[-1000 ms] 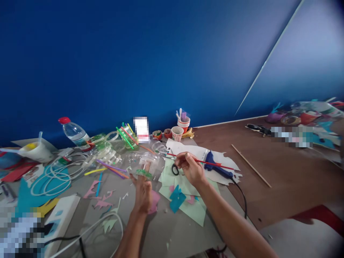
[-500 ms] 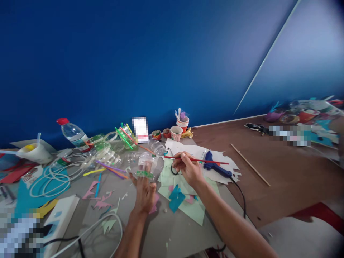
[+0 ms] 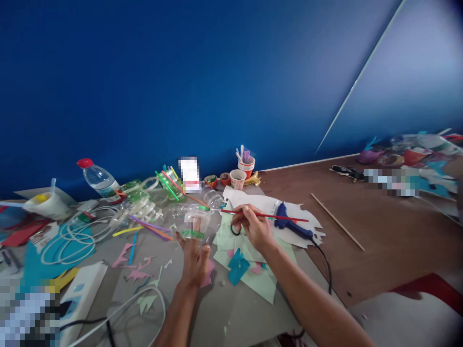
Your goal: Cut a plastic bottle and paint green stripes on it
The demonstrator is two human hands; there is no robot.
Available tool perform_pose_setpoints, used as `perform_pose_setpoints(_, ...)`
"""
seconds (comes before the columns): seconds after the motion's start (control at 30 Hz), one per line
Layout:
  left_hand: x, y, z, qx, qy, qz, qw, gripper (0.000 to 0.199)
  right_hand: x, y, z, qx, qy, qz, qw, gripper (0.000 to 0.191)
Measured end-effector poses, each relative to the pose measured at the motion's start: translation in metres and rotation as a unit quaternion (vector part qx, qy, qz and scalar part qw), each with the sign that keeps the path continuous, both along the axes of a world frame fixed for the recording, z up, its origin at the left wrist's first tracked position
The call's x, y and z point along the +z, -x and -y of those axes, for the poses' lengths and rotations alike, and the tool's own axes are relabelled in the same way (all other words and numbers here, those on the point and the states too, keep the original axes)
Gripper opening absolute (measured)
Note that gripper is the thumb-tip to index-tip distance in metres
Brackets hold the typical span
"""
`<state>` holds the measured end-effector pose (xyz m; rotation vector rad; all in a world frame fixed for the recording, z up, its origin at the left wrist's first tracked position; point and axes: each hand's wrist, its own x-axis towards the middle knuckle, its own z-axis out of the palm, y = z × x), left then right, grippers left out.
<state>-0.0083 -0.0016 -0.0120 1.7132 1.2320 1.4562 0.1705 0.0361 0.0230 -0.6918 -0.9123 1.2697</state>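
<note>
My left hand [image 3: 195, 262] supports a clear plastic bottle piece [image 3: 200, 219], with fingers reaching up inside it; the thumb stands apart. A green painted band runs round the lower rim of the piece, and a green patch shows at its top. In my right hand [image 3: 251, 226] is a red paintbrush [image 3: 285, 218], pinched near its middle. Its green-tipped bristles meet the upper edge of the plastic piece. Below my right fingers a dark ring [image 3: 235, 230] shows, perhaps a scissors handle; the rest of it is hidden.
A blue glue gun [image 3: 289, 222] rests on white paper right of my hand. Paper cups [image 3: 238, 179] stand by the wall. Left are a red-capped bottle [image 3: 97, 179], coiled white cable [image 3: 68, 241] and a power strip [image 3: 85, 294]. A wooden stick [image 3: 338, 221] lies right.
The brush tip has shifted slightly left along the upper edge of the plastic piece, where more green shows. The piece has turned a little in my left hand.
</note>
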Motion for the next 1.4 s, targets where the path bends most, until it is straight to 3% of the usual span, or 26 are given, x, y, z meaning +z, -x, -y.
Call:
perform_pose_setpoints(0.17,-0.009,0.007,-0.003,-0.018,0.037,0.122,0.992,0.055,0.0,0.002,0.0,-0.007,-0.004,0.003,1.0,0.03)
perform_pose_setpoints(0.27,-0.017,0.008,-0.007,-0.029,0.063,0.226,0.972,0.062,-0.001,0.002,0.0,-0.007,-0.006,0.007,1.0,0.03)
perform_pose_setpoints(0.37,-0.015,0.003,-0.009,-0.027,0.092,0.343,0.935,0.068,-0.004,0.003,0.0,-0.006,-0.007,0.014,1.0,0.029)
perform_pose_setpoints(0.53,0.009,-0.004,-0.006,-0.053,0.136,0.487,0.861,0.073,-0.011,0.004,-0.002,-0.002,-0.006,0.029,1.0,0.029)
perform_pose_setpoints(0.67,0.019,0.005,-0.007,-0.082,0.191,0.574,0.792,0.068,-0.015,0.004,-0.004,0.004,-0.008,0.023,1.0,0.029)
perform_pose_setpoints(0.77,0.022,0.013,-0.009,-0.096,0.197,0.607,0.764,0.068,-0.018,0.005,-0.006,0.002,-0.003,0.024,1.0,0.029)
perform_pose_setpoints(0.93,0.027,0.016,-0.008,-0.138,0.196,0.62,0.747,0.064,-0.017,0.004,-0.008,-0.02,0.014,0.053,0.998,0.028)
perform_pose_setpoints(1.03,0.024,0.015,-0.008,-0.135,0.199,0.622,0.745,0.066,-0.011,0.0,-0.007,-0.029,0.005,0.015,0.999,0.028)
perform_pose_setpoints(1.23,0.009,0.012,-0.012,-0.129,0.197,0.595,0.768,0.067,0.001,-0.002,-0.001,0.004,0.011,-0.032,0.999,0.028)
perform_pose_setpoints(1.4,0.007,0.008,-0.012,-0.115,0.202,0.576,0.784,0.069,0.003,-0.001,-0.001,0.014,0.011,-0.032,0.999,0.029)
